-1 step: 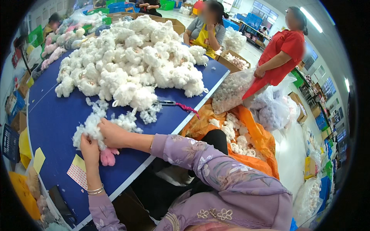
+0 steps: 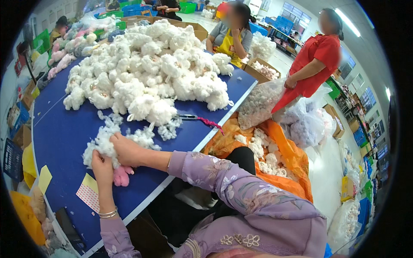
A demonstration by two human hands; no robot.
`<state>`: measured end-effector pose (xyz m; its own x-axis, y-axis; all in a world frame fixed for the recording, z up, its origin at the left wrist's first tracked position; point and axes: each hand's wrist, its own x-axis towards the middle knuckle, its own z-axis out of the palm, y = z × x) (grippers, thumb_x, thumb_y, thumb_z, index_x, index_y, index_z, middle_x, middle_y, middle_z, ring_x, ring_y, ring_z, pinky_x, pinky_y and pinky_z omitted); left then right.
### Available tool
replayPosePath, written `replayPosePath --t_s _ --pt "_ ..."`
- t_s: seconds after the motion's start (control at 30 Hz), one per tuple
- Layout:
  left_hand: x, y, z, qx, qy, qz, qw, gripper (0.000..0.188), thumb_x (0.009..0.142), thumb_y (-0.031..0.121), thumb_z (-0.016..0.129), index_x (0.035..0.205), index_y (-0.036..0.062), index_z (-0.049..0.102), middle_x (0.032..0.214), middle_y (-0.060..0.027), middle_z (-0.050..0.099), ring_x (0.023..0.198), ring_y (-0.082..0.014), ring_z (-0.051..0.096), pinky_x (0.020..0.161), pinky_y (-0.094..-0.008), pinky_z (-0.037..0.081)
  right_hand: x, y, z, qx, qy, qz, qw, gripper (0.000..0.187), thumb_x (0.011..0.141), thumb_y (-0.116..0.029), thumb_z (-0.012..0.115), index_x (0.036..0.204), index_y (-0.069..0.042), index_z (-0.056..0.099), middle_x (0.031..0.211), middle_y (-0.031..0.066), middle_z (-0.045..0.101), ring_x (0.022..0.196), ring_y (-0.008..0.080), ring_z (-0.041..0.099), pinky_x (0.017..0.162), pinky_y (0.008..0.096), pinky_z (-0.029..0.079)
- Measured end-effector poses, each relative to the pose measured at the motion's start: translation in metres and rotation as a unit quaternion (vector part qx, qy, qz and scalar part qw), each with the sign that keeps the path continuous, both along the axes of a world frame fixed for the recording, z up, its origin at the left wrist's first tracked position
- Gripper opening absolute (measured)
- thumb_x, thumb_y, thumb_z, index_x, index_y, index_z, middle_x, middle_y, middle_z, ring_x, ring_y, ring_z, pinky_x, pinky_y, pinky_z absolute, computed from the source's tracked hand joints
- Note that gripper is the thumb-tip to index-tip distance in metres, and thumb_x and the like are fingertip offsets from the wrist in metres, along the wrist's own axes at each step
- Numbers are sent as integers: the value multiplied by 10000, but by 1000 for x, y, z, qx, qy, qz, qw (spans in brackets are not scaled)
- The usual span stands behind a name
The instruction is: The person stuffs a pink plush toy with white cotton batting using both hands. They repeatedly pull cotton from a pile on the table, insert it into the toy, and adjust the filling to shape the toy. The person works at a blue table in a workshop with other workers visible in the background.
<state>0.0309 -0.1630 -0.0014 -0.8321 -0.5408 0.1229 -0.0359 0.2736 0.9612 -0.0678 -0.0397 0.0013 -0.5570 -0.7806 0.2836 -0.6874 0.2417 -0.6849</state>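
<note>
A tuft of white stuffing (image 2: pixel 103 142) is pinched between my two hands over the blue table (image 2: pixel 142 189). My left hand (image 2: pixel 102 165) grips its near side with closed fingers. My right hand (image 2: pixel 125 150) is closed on the same tuft from the right, its fingertips partly buried in the fluff. A small pink plush piece (image 2: pixel 123 175) lies just below my right hand; part of it is hidden. Loose stuffing (image 2: pixel 144 136) is scattered beyond my hands. Past that rises a large pile of fluffy white plush toys (image 2: pixel 146 73).
A metal tool with a pink-wrapped cord (image 2: pixel 189 117) lies before the pile. Yellow and red-printed paper sheets (image 2: pixel 88 192) and a dark phone-like object (image 2: pixel 69 228) sit at left. An orange sack (image 2: pixel 279 180) of white pieces is right of the table. Two people (image 2: pixel 307 64) are beyond.
</note>
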Motion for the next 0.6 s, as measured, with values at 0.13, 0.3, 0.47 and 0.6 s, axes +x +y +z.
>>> replayPosePath --t_s 0.13,0.3,0.47,0.6 --pt "0 20 3 -192 142 -17 971 307 876 -8 563 1182 -18 557 973 -165 627 844 -273 627 767 -376 495 -2 -7 11 28 -12 -49 998 352 793 -146 609 1089 26 528 1145 239 497 1048 415 535 873 450 483" --pt "6 13 7 -352 62 -42 933 219 824 -13 576 1041 -35 601 993 -240 593 869 -427 597 737 -476 488 -7 -5 -2 24 152 -129 980 474 774 -351 652 1081 -5 546 1084 228 543 1030 416 537 846 497 460" --pt "6 -1 -10 -390 -6 -60 919 153 842 35 584 969 -48 602 975 -248 594 893 -437 585 772 -481 461 -30 3 -18 -101 173 27 979 639 694 -431 711 1089 34 521 1107 276 512 1103 413 476 928 478 405" --pt "7 8 -5 -396 48 -53 916 187 837 30 584 996 -65 610 997 -270 603 927 -448 580 808 -482 458 -26 54 -5 -84 -7 -81 993 1051 674 -619 699 1349 109 353 1210 340 474 1123 455 480 979 452 399"
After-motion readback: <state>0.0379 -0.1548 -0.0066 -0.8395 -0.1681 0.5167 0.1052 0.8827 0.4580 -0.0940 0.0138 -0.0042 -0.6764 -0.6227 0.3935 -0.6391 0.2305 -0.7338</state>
